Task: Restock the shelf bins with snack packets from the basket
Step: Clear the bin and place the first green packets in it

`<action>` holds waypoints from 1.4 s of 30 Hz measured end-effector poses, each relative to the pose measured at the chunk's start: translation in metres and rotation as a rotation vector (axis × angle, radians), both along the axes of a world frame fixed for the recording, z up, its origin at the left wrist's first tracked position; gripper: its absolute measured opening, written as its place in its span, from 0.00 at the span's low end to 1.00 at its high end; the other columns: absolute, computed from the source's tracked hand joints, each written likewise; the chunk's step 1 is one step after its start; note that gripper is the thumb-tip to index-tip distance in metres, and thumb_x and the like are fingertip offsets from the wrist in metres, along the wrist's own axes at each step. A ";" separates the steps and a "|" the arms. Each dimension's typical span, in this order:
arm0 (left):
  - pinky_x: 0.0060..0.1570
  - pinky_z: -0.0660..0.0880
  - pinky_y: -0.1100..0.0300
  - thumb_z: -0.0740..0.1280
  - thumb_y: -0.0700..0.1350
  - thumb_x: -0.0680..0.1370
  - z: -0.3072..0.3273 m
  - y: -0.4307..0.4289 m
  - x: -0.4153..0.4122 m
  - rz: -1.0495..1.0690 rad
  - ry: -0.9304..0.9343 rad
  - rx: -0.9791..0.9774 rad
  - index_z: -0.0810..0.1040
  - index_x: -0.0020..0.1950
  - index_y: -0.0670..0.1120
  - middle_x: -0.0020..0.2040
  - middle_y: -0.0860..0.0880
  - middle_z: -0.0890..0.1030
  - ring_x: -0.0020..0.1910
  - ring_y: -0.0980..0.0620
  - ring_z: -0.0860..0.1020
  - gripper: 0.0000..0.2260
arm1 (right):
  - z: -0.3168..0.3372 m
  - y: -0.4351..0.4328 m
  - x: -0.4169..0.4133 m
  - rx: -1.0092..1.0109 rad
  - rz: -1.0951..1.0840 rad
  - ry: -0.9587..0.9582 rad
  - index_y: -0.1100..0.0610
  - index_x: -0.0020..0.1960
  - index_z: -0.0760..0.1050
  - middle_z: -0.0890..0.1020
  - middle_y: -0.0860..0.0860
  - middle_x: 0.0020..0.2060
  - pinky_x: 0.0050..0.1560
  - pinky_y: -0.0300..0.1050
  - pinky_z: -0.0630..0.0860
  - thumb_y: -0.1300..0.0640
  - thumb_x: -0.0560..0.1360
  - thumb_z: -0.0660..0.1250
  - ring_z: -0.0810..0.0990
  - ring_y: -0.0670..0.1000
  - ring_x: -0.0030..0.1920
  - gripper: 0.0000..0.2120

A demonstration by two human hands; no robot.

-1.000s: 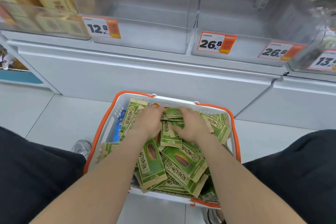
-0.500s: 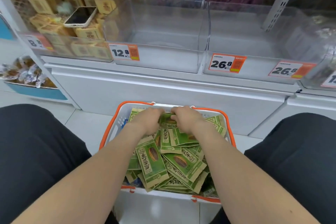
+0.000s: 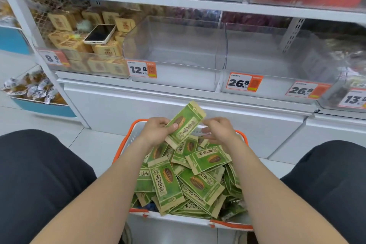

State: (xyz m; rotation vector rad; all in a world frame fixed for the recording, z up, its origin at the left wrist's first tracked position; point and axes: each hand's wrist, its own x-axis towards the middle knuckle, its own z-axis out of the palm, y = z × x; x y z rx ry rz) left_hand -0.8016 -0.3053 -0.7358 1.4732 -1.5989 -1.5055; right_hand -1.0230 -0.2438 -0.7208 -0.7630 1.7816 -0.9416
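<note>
Head camera: a crouching person's left hand (image 3: 156,131) grips a green snack packet (image 3: 185,123) by its lower end, raised just above the heaped basket (image 3: 122,148). The right hand (image 3: 217,130) is blurred beside the packet with its fingers curled, and whether it holds anything cannot be told. Above, the 12.8 bin (image 3: 174,49) and the 26.8 bin (image 3: 257,53) show nothing inside. The likely risk is that a one-ended grip lets the slick packet slip back, or that it lands behind the wrong price tag
</note>
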 end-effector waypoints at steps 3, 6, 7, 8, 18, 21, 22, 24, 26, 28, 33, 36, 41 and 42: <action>0.50 0.83 0.50 0.75 0.45 0.79 0.000 0.000 -0.010 -0.134 0.061 0.190 0.81 0.54 0.44 0.49 0.45 0.88 0.48 0.47 0.87 0.07 | -0.001 0.003 0.011 -0.070 0.092 -0.143 0.56 0.63 0.78 0.88 0.54 0.50 0.57 0.57 0.83 0.53 0.82 0.69 0.88 0.55 0.48 0.12; 0.51 0.79 0.56 0.77 0.44 0.77 -0.002 0.001 -0.015 -0.267 -0.097 0.142 0.85 0.51 0.47 0.49 0.49 0.88 0.50 0.51 0.85 0.05 | -0.002 0.001 0.014 -0.207 0.090 0.012 0.51 0.58 0.80 0.88 0.55 0.46 0.52 0.59 0.84 0.57 0.81 0.72 0.88 0.56 0.45 0.07; 0.47 0.78 0.60 0.76 0.43 0.77 -0.002 0.001 -0.015 -0.241 -0.130 0.105 0.86 0.51 0.48 0.49 0.49 0.88 0.50 0.52 0.85 0.04 | -0.002 0.000 0.014 -0.238 0.095 0.102 0.49 0.57 0.80 0.88 0.55 0.44 0.50 0.58 0.84 0.56 0.80 0.72 0.88 0.56 0.44 0.07; 0.43 0.76 0.63 0.75 0.42 0.77 -0.001 0.000 -0.014 -0.186 -0.134 0.070 0.86 0.52 0.48 0.50 0.49 0.88 0.50 0.52 0.85 0.05 | -0.004 -0.002 0.014 -0.258 0.092 0.187 0.47 0.56 0.80 0.87 0.55 0.42 0.48 0.56 0.84 0.55 0.79 0.73 0.87 0.56 0.43 0.07; 0.57 0.82 0.38 0.66 0.53 0.85 0.010 -0.009 -0.022 0.116 0.308 -0.069 0.83 0.61 0.46 0.52 0.44 0.88 0.52 0.43 0.86 0.13 | -0.005 -0.025 0.042 -0.455 -0.014 -0.014 0.56 0.64 0.80 0.89 0.54 0.45 0.52 0.60 0.84 0.53 0.80 0.72 0.89 0.54 0.46 0.14; 0.53 0.82 0.44 0.64 0.50 0.86 0.027 -0.015 -0.024 0.256 0.414 -0.124 0.82 0.59 0.43 0.49 0.44 0.88 0.48 0.46 0.86 0.12 | 0.012 -0.031 0.056 -0.588 0.023 0.179 0.54 0.69 0.78 0.87 0.49 0.52 0.53 0.49 0.82 0.50 0.83 0.66 0.86 0.47 0.52 0.17; 0.53 0.82 0.44 0.63 0.50 0.86 0.034 -0.018 -0.023 0.284 0.435 -0.145 0.83 0.58 0.43 0.49 0.44 0.88 0.48 0.45 0.86 0.13 | 0.017 -0.032 0.061 -0.637 0.048 0.236 0.52 0.71 0.77 0.86 0.47 0.53 0.52 0.47 0.82 0.50 0.84 0.65 0.85 0.45 0.51 0.17; 0.53 0.81 0.42 0.60 0.52 0.87 0.050 -0.026 -0.020 0.310 0.393 -0.239 0.83 0.55 0.44 0.49 0.42 0.87 0.49 0.41 0.85 0.15 | 0.028 -0.035 0.072 -0.686 0.080 0.323 0.50 0.72 0.75 0.87 0.45 0.50 0.48 0.48 0.82 0.49 0.84 0.63 0.85 0.44 0.47 0.17; 0.48 0.79 0.43 0.57 0.53 0.88 0.069 -0.036 -0.017 0.329 0.258 -0.369 0.81 0.50 0.43 0.46 0.41 0.85 0.46 0.41 0.83 0.19 | 0.040 -0.043 0.078 -0.717 0.046 0.380 0.50 0.70 0.76 0.87 0.45 0.44 0.44 0.50 0.81 0.51 0.84 0.64 0.84 0.45 0.41 0.15; 0.43 0.72 0.49 0.54 0.51 0.88 0.091 -0.047 -0.013 0.300 0.068 -0.518 0.78 0.47 0.43 0.43 0.44 0.83 0.44 0.42 0.79 0.20 | 0.060 -0.054 0.084 -0.744 -0.033 0.343 0.51 0.67 0.78 0.87 0.45 0.39 0.43 0.50 0.81 0.54 0.83 0.66 0.84 0.46 0.38 0.13; 0.48 0.72 0.50 0.51 0.51 0.89 0.146 -0.087 -0.003 0.102 -0.286 -0.712 0.76 0.43 0.46 0.45 0.43 0.83 0.48 0.39 0.79 0.21 | 0.111 -0.096 0.086 -0.664 -0.031 0.068 0.54 0.56 0.82 0.88 0.50 0.45 0.52 0.59 0.83 0.41 0.79 0.64 0.87 0.52 0.46 0.18; 0.48 0.70 0.49 0.51 0.51 0.89 0.171 -0.110 0.005 0.002 -0.482 -0.802 0.74 0.40 0.47 0.45 0.42 0.81 0.47 0.38 0.76 0.22 | 0.135 -0.122 0.082 -0.633 0.011 0.224 0.56 0.41 0.80 0.84 0.51 0.35 0.44 0.55 0.81 0.42 0.82 0.59 0.82 0.57 0.39 0.22; 0.51 0.75 0.46 0.56 0.45 0.85 0.171 -0.144 0.016 -0.029 -0.628 -0.834 0.79 0.47 0.44 0.49 0.41 0.82 0.55 0.34 0.79 0.14 | 0.152 -0.184 0.071 -0.515 -0.186 0.176 0.59 0.39 0.73 0.80 0.55 0.35 0.27 0.51 0.77 0.44 0.83 0.60 0.80 0.60 0.35 0.21; 0.53 0.76 0.46 0.57 0.47 0.84 0.167 -0.147 0.017 -0.045 -0.676 -0.822 0.80 0.52 0.44 0.53 0.40 0.83 0.56 0.35 0.79 0.13 | 0.151 -0.200 0.069 -0.481 -0.201 0.167 0.58 0.41 0.72 0.79 0.55 0.37 0.29 0.51 0.75 0.43 0.82 0.61 0.80 0.61 0.37 0.20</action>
